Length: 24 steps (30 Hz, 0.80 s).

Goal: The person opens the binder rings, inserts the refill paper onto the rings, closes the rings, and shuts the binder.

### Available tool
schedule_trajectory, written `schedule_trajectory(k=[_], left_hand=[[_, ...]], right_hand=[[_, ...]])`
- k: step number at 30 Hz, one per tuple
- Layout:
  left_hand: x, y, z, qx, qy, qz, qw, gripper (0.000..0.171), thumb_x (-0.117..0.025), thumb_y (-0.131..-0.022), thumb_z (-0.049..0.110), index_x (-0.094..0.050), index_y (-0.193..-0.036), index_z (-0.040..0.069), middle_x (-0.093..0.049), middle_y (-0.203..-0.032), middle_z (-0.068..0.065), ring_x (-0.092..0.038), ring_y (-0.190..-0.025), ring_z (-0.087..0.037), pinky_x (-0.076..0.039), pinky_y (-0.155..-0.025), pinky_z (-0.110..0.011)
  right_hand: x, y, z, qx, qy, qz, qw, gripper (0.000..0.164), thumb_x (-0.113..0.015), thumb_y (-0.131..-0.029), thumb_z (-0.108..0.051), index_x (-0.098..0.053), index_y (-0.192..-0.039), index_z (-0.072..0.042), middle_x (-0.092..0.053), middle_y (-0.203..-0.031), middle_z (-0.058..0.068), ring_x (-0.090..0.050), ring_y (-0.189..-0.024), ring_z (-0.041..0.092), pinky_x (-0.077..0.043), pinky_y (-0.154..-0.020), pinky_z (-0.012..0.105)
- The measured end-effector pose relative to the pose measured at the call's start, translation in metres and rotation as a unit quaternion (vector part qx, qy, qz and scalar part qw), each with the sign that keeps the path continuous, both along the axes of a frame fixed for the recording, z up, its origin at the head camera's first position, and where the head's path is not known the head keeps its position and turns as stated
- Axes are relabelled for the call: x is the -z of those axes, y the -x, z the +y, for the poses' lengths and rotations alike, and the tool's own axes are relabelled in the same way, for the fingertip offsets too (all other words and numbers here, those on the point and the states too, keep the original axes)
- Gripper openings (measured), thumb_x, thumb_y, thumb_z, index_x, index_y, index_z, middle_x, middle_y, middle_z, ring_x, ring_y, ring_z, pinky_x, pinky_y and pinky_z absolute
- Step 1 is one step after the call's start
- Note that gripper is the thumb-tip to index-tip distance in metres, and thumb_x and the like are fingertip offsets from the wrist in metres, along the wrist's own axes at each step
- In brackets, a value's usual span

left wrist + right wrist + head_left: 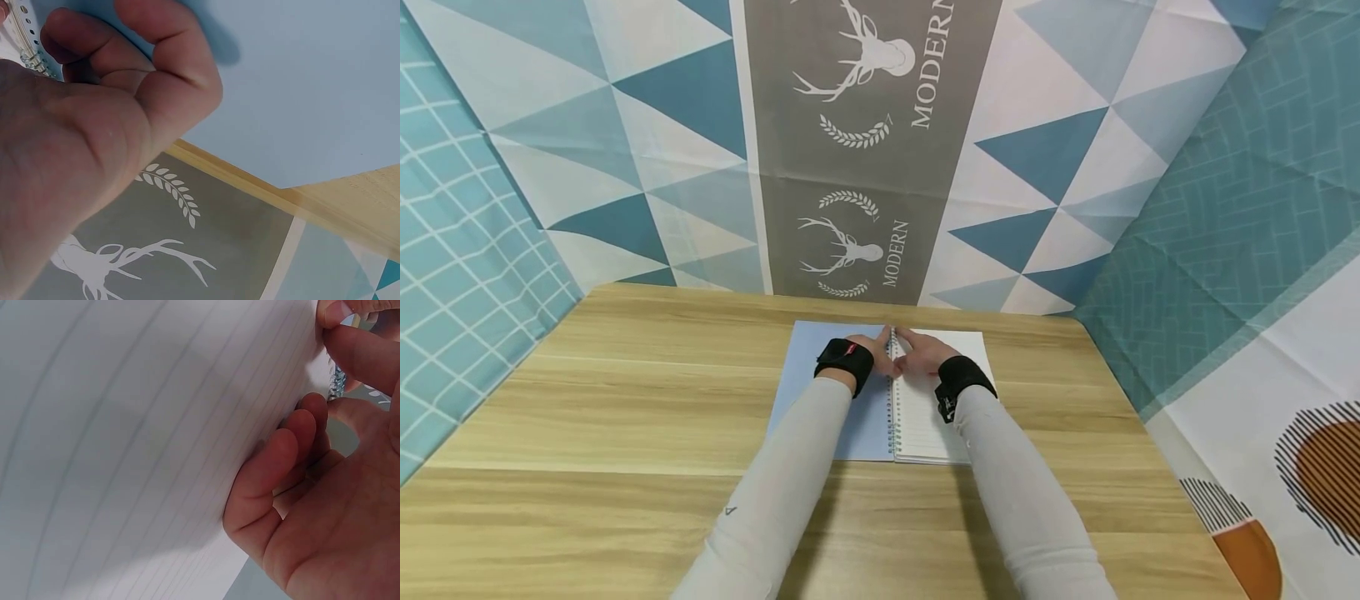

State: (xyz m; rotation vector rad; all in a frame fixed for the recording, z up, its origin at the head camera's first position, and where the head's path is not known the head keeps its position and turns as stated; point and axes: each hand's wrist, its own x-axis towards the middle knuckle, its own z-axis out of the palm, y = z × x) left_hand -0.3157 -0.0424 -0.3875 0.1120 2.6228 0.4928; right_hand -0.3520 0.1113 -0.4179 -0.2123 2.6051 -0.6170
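An open spiral notebook lies on the table, its pale blue cover to the left and a white lined page to the right. Wire rings run down the middle. Both hands meet at the far end of this binding. My left hand grips there, with other fingers curled against the cover in the left wrist view. My right hand holds the notebook beside the rings, curled fingers against the page. The fingertips at the binding are partly hidden.
Under the notebook is a wooden table. A patterned cloth hangs behind its far edge, with tiled and herringbone cloth at the sides. Black bands wrap both wrists over white sleeves.
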Motion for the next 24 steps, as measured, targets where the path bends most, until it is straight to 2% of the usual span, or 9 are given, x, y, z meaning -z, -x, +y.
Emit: schedule_trajectory(k=[2,5,7,9,12,15,19,24], left_hand=[[0.000,-0.002,-0.001,0.001,-0.003,0.003,1.0000,0.092,-0.062,-0.094,0.053,-0.006,-0.165,0.033,-0.038,-0.162,-0.020,-0.048,-0.136,-0.034,-0.042,-0.112,-0.045],[0.001,-0.002,-0.001,-0.001,-0.001,0.008,1.0000,0.092,-0.061,-0.094,0.054,-0.007,-0.165,0.034,-0.038,-0.162,-0.020,-0.049,-0.136,-0.034,-0.042,-0.112,-0.046],[0.002,-0.003,0.000,0.000,0.004,0.012,0.9999,0.091,-0.061,-0.094,0.056,-0.007,-0.165,0.034,-0.039,-0.161,-0.021,-0.049,-0.136,-0.034,-0.042,-0.111,-0.047],[0.003,-0.003,-0.001,0.008,0.009,0.018,0.9998,0.091,-0.059,-0.095,0.055,-0.007,-0.165,0.032,-0.037,-0.161,-0.023,-0.049,-0.137,-0.036,-0.042,-0.111,-0.048],[0.004,-0.005,-0.002,0.020,0.016,0.028,0.9993,0.090,-0.058,-0.096,0.056,-0.006,-0.165,0.031,-0.034,-0.162,-0.024,-0.046,-0.140,-0.038,-0.042,-0.113,-0.049],[0.006,-0.007,-0.004,0.025,0.014,0.033,0.9990,0.094,-0.061,-0.093,0.057,-0.007,-0.165,0.030,-0.029,-0.163,-0.024,-0.045,-0.140,-0.039,-0.042,-0.113,-0.050],[0.010,-0.011,-0.005,0.042,0.017,0.045,0.9980,0.101,-0.066,-0.089,0.059,-0.010,-0.165,0.026,-0.027,-0.163,-0.022,-0.045,-0.139,-0.040,-0.043,-0.111,-0.051],[0.016,-0.019,-0.005,0.068,0.029,0.070,0.9948,0.103,-0.067,-0.086,0.063,-0.016,-0.165,0.021,-0.033,-0.159,-0.021,-0.041,-0.142,-0.041,-0.044,-0.110,-0.056]], right_hand=[[0.000,0.000,0.000,-0.006,-0.004,0.006,1.000,0.077,-0.061,-0.100,-0.036,-0.016,-0.164,-0.036,-0.031,-0.168,0.008,-0.050,-0.131,0.028,-0.044,-0.081,0.036],[0.001,0.001,0.000,-0.014,-0.007,0.014,1.000,0.078,-0.061,-0.100,-0.034,-0.015,-0.164,-0.034,-0.032,-0.167,0.010,-0.050,-0.133,0.030,-0.045,-0.086,0.040],[0.001,0.000,0.000,-0.015,-0.007,0.022,1.000,0.078,-0.061,-0.100,-0.033,-0.017,-0.164,-0.034,-0.033,-0.166,0.012,-0.047,-0.141,0.031,-0.045,-0.101,0.043],[0.002,-0.001,-0.001,-0.018,-0.005,0.024,1.000,0.077,-0.061,-0.100,-0.033,-0.017,-0.164,-0.034,-0.031,-0.167,0.015,-0.040,-0.148,0.034,-0.040,-0.114,0.049],[0.001,-0.005,0.000,-0.022,-0.006,0.030,0.999,0.076,-0.060,-0.100,-0.033,-0.018,-0.163,-0.035,-0.027,-0.167,0.020,-0.031,-0.153,0.038,-0.031,-0.122,0.055],[0.000,-0.009,0.000,-0.035,-0.011,0.044,0.998,0.077,-0.062,-0.099,-0.035,-0.019,-0.163,-0.034,-0.028,-0.163,0.027,-0.036,-0.148,0.042,-0.034,-0.119,0.056],[0.000,-0.017,0.000,-0.054,-0.032,0.057,0.996,0.081,-0.065,-0.097,-0.036,-0.019,-0.164,-0.031,-0.039,-0.147,0.026,-0.047,-0.129,0.041,-0.041,-0.108,0.052],[0.002,-0.028,0.002,-0.075,-0.048,0.079,0.993,0.082,-0.068,-0.094,-0.034,-0.023,-0.163,-0.028,-0.044,-0.122,0.018,-0.041,-0.107,0.034,-0.038,-0.090,0.046]])
